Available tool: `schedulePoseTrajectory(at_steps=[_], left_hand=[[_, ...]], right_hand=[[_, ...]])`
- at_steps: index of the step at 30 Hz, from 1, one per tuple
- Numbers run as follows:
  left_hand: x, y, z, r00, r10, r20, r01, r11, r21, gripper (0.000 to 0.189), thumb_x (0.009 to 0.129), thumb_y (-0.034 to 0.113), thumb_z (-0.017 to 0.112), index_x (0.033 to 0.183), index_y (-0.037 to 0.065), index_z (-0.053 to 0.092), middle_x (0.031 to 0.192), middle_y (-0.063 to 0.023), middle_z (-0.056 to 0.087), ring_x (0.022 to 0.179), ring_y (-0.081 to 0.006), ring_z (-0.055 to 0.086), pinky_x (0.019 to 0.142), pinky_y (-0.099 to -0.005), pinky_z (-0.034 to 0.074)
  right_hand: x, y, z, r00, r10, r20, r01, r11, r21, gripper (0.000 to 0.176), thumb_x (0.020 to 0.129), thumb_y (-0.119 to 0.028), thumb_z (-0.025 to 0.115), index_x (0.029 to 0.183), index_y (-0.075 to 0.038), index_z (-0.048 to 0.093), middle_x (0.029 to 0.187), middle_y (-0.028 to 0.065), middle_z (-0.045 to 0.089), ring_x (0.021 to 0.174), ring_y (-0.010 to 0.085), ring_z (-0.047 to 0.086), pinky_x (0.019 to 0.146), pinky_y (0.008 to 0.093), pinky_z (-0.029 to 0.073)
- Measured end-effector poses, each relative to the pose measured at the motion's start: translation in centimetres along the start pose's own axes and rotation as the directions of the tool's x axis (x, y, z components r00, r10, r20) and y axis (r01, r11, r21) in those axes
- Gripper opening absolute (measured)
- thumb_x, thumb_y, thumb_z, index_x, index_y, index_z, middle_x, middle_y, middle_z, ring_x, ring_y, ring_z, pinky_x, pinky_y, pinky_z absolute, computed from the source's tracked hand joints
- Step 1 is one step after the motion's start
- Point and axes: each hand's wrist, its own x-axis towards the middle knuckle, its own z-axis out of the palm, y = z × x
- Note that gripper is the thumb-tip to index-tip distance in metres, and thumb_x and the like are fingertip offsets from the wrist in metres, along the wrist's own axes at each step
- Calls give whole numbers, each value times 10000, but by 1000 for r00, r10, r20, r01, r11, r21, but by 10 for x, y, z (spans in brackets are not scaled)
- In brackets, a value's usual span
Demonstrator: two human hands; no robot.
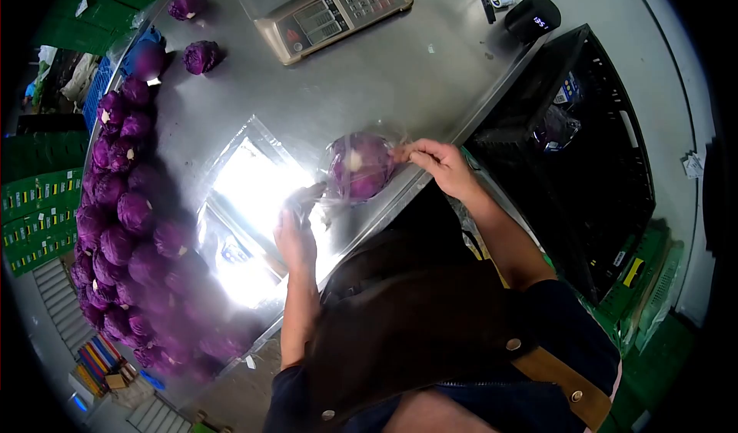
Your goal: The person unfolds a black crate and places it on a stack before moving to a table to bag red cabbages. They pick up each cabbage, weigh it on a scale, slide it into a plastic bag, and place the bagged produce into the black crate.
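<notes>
Brn apron (415,302); R hand (444,165) pinched on bagged cabbage (360,169), L hand (295,237) curled alongside

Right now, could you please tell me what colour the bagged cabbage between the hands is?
The bagged cabbage is purple, shown in the head view.

This is looking like a produce-packing area: purple cabbages (115,245) are crowding a metal table (400,72), a scale (334,18) is sitting there, green crates (42,210) are standing stacked.
</notes>
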Motion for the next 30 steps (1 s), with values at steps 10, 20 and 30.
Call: schedulePoseTrajectory(at_steps=[10,20,30], left_hand=[[-1,6,1,979,-91,185,180,813,-553,383,974,278,425,1146,-47,534,1033,-177,648,970,-231,604,892,-324,432],[-1,27,2,976,-132,171,201,848,-490,511,955,357,468,1193,-94,486,1014,-209,646,989,-269,618,914,-350,443],[1,-4,-9,994,-37,100,68,943,-325,360,955,235,477,1134,-74,522,1005,-193,643,963,-270,614,902,-355,444]], right_hand=[[-23,-32,-6,952,104,287,-85,993,-78,832,693,-250,725,1373,-3,314,1367,128,409,1306,264,351,1109,412,225],[-47,-23,15,993,-111,38,116,867,-486,752,616,-235,832,1268,-75,494,1361,127,420,1245,285,419,1018,384,352],[-51,1,25,942,-285,-177,195,893,-406,189,830,53,564,999,0,631,1117,136,584,1029,225,580,846,296,465]])
